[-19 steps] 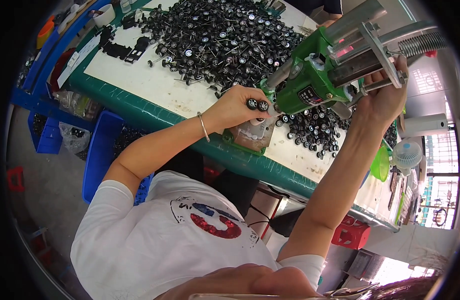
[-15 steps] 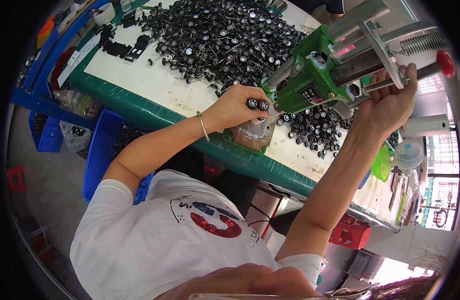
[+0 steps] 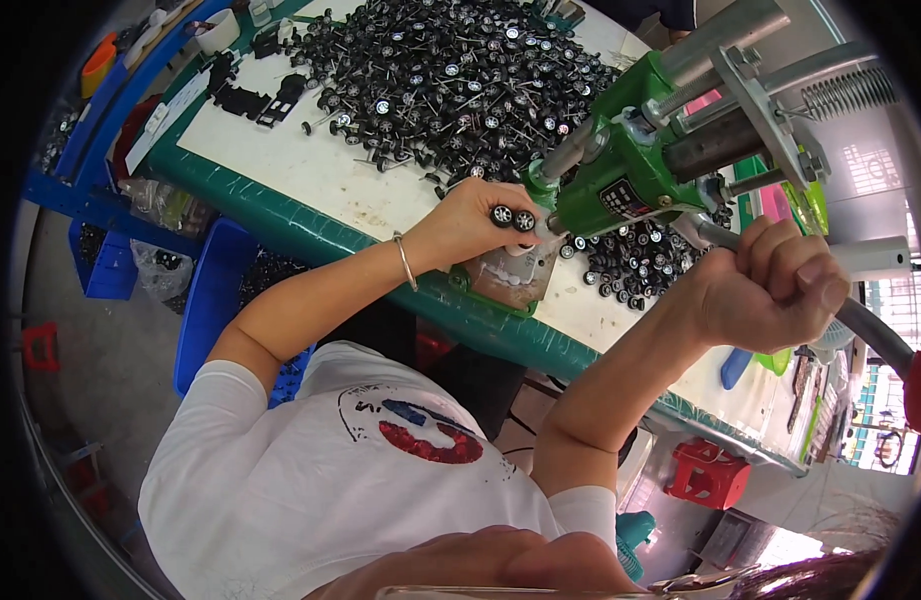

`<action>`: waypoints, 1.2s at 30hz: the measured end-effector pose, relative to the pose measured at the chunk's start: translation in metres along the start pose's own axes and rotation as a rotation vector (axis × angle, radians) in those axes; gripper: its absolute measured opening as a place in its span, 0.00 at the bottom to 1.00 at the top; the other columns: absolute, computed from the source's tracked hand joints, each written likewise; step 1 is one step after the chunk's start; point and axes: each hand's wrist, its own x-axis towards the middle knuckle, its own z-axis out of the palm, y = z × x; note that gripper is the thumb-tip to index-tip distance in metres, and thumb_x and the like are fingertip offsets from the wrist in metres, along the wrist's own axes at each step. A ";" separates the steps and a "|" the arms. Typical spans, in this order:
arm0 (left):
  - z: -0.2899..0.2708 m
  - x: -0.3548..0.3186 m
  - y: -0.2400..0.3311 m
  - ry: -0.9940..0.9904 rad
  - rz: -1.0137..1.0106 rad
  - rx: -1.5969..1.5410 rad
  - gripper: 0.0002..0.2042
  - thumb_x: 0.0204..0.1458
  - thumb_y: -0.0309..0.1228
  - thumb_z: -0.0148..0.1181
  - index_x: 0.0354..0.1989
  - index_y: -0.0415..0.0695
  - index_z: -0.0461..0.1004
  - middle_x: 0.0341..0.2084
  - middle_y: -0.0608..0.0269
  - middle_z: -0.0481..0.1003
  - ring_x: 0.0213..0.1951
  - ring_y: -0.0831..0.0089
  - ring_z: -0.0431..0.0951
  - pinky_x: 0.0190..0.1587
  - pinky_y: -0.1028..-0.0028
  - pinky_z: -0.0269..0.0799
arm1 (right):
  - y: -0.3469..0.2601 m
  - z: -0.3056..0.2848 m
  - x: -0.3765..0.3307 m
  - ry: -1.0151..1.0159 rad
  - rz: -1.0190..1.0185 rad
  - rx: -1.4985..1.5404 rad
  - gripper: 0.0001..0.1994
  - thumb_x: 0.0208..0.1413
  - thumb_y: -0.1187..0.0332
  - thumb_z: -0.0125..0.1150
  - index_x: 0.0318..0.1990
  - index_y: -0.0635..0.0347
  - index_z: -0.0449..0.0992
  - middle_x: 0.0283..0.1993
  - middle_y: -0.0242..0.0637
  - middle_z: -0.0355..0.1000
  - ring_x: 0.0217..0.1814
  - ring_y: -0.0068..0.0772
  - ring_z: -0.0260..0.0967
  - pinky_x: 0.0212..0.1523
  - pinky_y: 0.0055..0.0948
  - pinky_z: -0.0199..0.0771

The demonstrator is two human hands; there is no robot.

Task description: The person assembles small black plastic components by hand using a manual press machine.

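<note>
My left hand [image 3: 468, 225] is closed in a pinch on small black toy wheels [image 3: 513, 218] with silver hubs. It holds them over the base plate [image 3: 514, 272] of a green hand press [image 3: 621, 172], right beside the tip of the ram; part of what the fingers grip is hidden. My right hand [image 3: 776, 285] makes a fist around the dark lever [image 3: 878, 338] of the press, which ends in a red knob [image 3: 920, 392]. A large heap of wheels on axles [image 3: 461, 85] covers the far side of the table, and a smaller pile of wheels [image 3: 631, 262] lies right of the press.
Black plastic chassis parts [image 3: 251, 98] lie at the table's far left. A blue bin [image 3: 199, 310] stands beside my left arm, below the green table edge [image 3: 311, 235]. Red stools [image 3: 709, 470] stand on the floor. At right are a blue object [image 3: 737, 368] and a white cylinder [image 3: 874, 258].
My right hand has swung the lever down toward me, and its red knob is now much lower. My left hand stays at the press with the wheels.
</note>
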 end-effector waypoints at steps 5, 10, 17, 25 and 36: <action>0.006 -0.004 -0.015 0.118 0.097 -0.004 0.11 0.40 0.24 0.68 0.35 0.42 0.79 0.27 0.68 0.76 0.30 0.82 0.72 0.38 0.80 0.68 | 0.002 0.003 0.003 0.032 0.036 -0.025 0.13 0.58 0.64 0.46 0.22 0.56 0.59 0.13 0.24 0.45 0.10 0.15 0.35 0.09 0.18 0.33; 0.006 -0.007 -0.015 0.084 -0.120 -0.249 0.09 0.44 0.26 0.66 0.36 0.41 0.78 0.28 0.67 0.78 0.31 0.83 0.74 0.38 0.80 0.69 | 0.011 0.020 0.030 0.178 0.400 -0.174 0.12 0.57 0.66 0.50 0.23 0.59 0.63 0.14 0.27 0.52 0.11 0.15 0.41 0.10 0.17 0.39; -0.035 -0.012 -0.014 0.285 -0.293 -0.733 0.08 0.47 0.26 0.64 0.33 0.40 0.72 0.25 0.61 0.75 0.28 0.75 0.76 0.33 0.76 0.74 | 0.052 -0.038 0.040 -0.003 0.684 0.014 0.12 0.59 0.65 0.51 0.41 0.67 0.69 0.28 0.33 0.66 0.25 0.19 0.61 0.24 0.18 0.61; -0.063 -0.035 -0.040 0.261 0.112 0.453 0.05 0.42 0.26 0.62 0.30 0.44 0.78 0.21 0.65 0.75 0.26 0.69 0.76 0.29 0.72 0.70 | 0.044 -0.106 -0.060 -0.196 0.890 -0.710 0.10 0.58 0.68 0.53 0.42 0.63 0.74 0.40 0.35 0.73 0.35 0.21 0.70 0.33 0.24 0.71; -0.050 -0.032 -0.034 0.094 0.119 0.956 0.07 0.39 0.25 0.58 0.29 0.48 0.76 0.27 0.65 0.72 0.31 0.64 0.76 0.31 0.66 0.70 | 0.034 -0.094 -0.160 -0.809 0.623 -1.185 0.10 0.49 0.67 0.61 0.40 0.56 0.74 0.37 0.35 0.68 0.38 0.40 0.68 0.36 0.36 0.68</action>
